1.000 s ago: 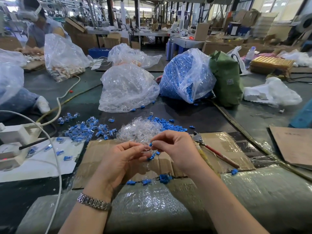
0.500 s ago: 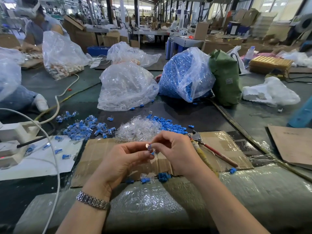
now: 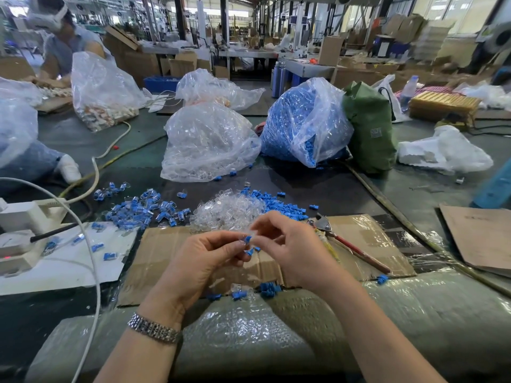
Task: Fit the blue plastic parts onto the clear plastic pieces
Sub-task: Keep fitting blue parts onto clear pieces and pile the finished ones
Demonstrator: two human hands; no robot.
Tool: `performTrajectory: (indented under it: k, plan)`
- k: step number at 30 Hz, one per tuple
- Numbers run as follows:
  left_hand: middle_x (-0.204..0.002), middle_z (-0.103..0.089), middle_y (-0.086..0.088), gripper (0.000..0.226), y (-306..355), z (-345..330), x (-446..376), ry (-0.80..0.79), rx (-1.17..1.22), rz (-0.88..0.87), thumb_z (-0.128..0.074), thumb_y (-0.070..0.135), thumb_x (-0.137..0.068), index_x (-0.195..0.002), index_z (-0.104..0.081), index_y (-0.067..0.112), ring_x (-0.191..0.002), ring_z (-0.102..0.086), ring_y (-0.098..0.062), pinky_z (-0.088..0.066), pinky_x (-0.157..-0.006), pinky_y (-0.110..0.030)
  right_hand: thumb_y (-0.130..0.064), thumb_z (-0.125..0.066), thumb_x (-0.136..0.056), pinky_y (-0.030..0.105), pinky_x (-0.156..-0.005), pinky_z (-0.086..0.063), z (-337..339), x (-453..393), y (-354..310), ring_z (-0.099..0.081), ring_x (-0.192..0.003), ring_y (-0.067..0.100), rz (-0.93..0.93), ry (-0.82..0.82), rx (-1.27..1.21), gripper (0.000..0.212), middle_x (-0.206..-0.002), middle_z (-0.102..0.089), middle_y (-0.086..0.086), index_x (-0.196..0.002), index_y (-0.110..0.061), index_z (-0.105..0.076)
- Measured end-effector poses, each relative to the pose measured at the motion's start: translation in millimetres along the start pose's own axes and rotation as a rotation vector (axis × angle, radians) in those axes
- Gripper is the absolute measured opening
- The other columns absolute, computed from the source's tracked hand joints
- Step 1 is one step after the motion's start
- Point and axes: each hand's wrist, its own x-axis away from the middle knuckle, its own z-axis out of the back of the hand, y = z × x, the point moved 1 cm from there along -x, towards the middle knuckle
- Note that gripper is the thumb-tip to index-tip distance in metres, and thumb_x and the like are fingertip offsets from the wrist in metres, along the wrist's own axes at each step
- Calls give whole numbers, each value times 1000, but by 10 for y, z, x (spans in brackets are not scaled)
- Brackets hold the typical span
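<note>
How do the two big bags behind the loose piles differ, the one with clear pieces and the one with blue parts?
The clear-piece bag sits to the left and looks see-through and colourless; the blue-part bag sits to the right, beside the green bag, and shows solid blue. The clear-piece bag slumps low and wide; the blue-part bag stands taller. Both are thin transparent plastic sacks, full of small parts, resting on the dark table.

The dark green work table (image 3: 318, 189) carries a flattened brown cardboard sheet (image 3: 166, 252); beyond it lie a heap of clear plastic pieces (image 3: 226, 208) and loose blue plastic parts (image 3: 282, 205).
</note>
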Motion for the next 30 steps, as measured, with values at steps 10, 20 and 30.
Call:
performTrajectory:
  k: [10, 20, 30]
  plan:
    - [-100, -73, -26, 21, -4, -24, -33, 35, 101, -45, -76, 10, -77, -97, -79, 6, -85, -72, -28, -63, -75, -29, -46, -58, -96, 47, -100, -46, 433, 13, 577, -50, -119, 33, -699, -6, 855, 48, -125, -56, 15, -126, -8, -58]
    - [-108, -74, -23, 21, -8, 50, -95, 91, 295, -68, -76, 8, -76, -97, -80, 8, -90, -74, -27, -62, -72, -28, -17, -56, -99, 46, -71, -55, 662, -126, 156, -58, -66, 23, -546, -121, 127, 20, -72, -61, 8, -84, -5, -63]
    - [-102, -76, -10, 31, -29, 94, -95, 88, 214, -115, -86, 22, -69, -98, -80, 16, -92, -71, -22, -62, -78, -31, -21, -55, -103, 52, -98, -55, 201, -27, -417, -73, -99, 27, -469, -473, -30, 21, -102, -75, 13, -104, -1, -62]
